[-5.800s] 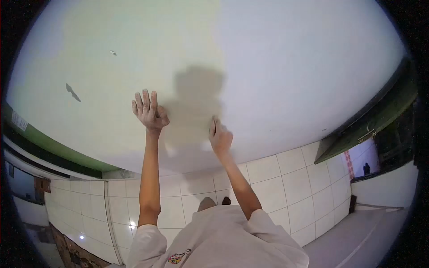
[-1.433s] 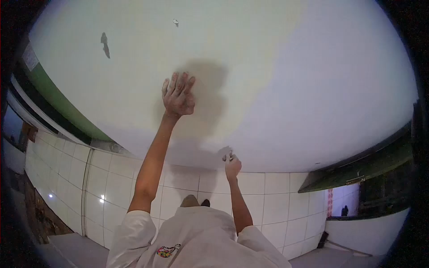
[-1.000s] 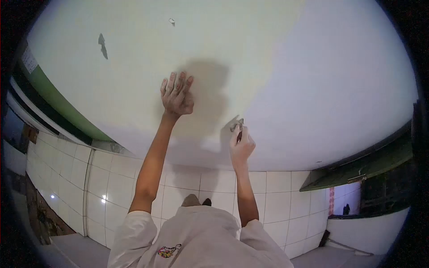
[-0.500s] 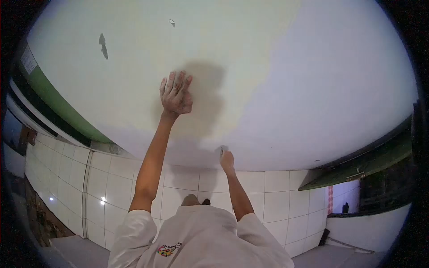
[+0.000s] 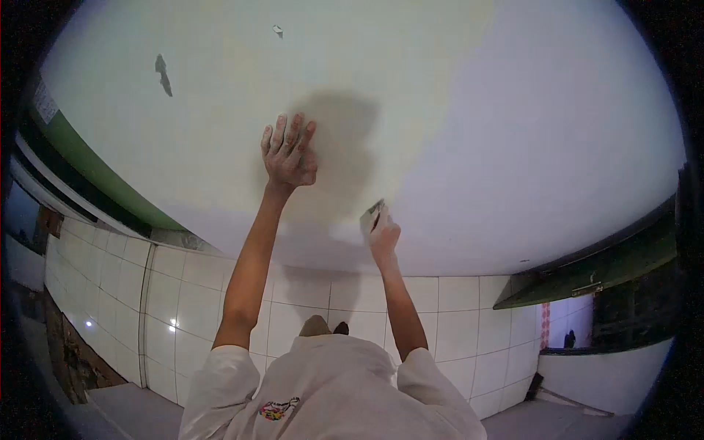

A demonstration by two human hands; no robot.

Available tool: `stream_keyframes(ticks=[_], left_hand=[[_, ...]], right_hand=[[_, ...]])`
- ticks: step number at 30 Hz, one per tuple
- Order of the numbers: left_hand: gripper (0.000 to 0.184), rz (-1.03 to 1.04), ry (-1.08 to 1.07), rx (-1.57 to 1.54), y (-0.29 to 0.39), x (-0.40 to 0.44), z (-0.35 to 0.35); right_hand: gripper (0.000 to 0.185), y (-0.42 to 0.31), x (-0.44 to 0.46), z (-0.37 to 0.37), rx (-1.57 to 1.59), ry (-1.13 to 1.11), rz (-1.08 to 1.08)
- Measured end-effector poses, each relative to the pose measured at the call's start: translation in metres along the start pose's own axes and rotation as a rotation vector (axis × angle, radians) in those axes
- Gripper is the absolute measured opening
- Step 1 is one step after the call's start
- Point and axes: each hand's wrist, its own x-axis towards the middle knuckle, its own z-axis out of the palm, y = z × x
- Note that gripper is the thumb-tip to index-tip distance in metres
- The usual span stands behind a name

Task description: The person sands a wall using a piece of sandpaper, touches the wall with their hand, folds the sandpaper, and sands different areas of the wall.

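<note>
Apparently, the right fingers (image 5: 383,218) grip something flat, grey (image 5: 376,207).

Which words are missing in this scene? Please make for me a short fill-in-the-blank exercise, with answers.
The left hand rests, fingers spread, on the ____.
The right hand, holding a small object, is lower than the ____ hand.
The floor is covered with pale ____.

wall; left; tiles
</note>
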Motion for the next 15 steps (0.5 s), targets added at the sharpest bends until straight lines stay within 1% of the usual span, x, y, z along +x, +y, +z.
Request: stream_keyframes(ticks=[2, 4, 5, 7, 8, 10, 11, 12, 13, 15], left_hand=[[0.052, 0.001, 0.014, 0.008, -0.002, -0.002, 0.001], [0.053, -0.002, 0.01, 0.011, -0.001, 0.002, -0.002], [0.052, -0.007, -0.007, 0.001, 0.0, 0.002, -0.003], [0.052, -0.009, -0.021, -0.005, 0.001, 0.0, -0.004], [0.052, -0.004, -0.01, 0.007, 0.0, -0.001, -0.003], [0.053, 0.001, -0.001, 0.022, -0.004, 0.001, -0.002], [0.053, -0.004, -0.003, 0.001, -0.004, 0.001, -0.003], [0.054, -0.01, -0.005, -0.023, -0.001, 0.001, -0.003], [0.055, -0.007, 0.009, -0.044, -0.001, -0.001, -0.001], [0.055, -0.014, -0.005, -0.041, 0.001, 0.0, -0.003]], right_hand=[[0.022, 0.016, -0.029, 0.029, -0.041, -0.024, 0.01], [0.02, 0.039, -0.065, 0.06, -0.079, -0.27, 0.128], [0.02, 0.058, -0.087, 0.076, -0.079, -0.271, 0.122], [0.025, 0.087, -0.12, 0.099, -0.118, -0.441, 0.234], [0.025, 0.077, -0.118, 0.092, -0.112, -0.435, 0.229], [0.026, 0.06, -0.116, 0.073, -0.081, -0.419, 0.29], [0.028, 0.062, -0.112, 0.069, 0.074, -0.341, 0.286], [0.028, 0.059, -0.105, 0.062, 0.069, -0.348, 0.292], [0.027, 0.047, -0.089, 0.046, 0.099, -0.267, 0.291], [0.026, 0.013, -0.045, 0.004, 0.132, -0.183, 0.293]])
